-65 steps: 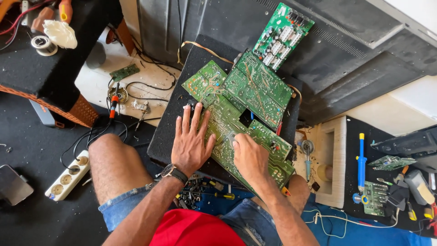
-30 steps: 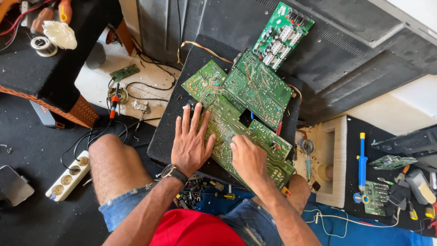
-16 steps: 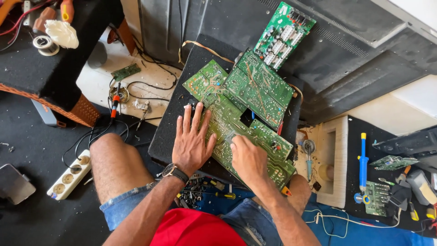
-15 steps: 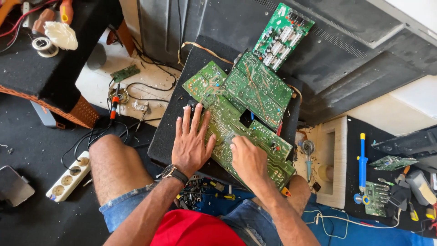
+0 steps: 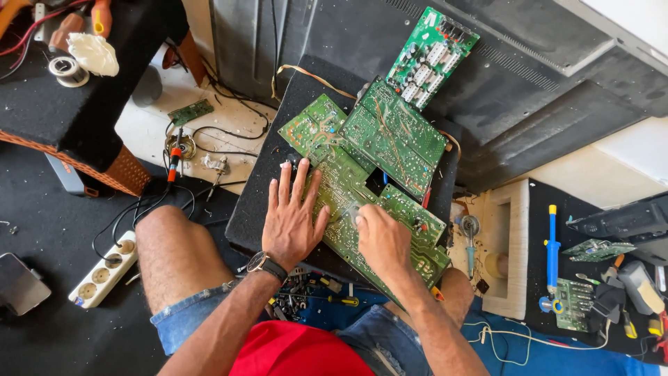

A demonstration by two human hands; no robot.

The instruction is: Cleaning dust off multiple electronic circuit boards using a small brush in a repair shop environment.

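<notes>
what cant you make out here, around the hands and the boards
Head view, the only one:
- What the right hand pinches: hidden by its own fingers.
- Part of the big board beneath the left hand: covered by the palm.
- Parts on the top board: too small.
- Tools by the blue pump: cut off at the right edge.

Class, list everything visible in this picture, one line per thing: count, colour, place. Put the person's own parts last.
Big circuit boards: three, green, overlapping on the black pad.
Black pad: one, across the person's knees.
Small boards: three, green, one on the floor at left, two at far right.
Power strip: one, white, floor left.
Solder spool: one, silver, on the black stand top left.
Desoldering pump: one, blue, right.
Watch: one, black, left wrist.
Left hand: flat, fingers spread on the board and pad.
Right hand: on the board, fingers curled; any tool hidden.
</notes>
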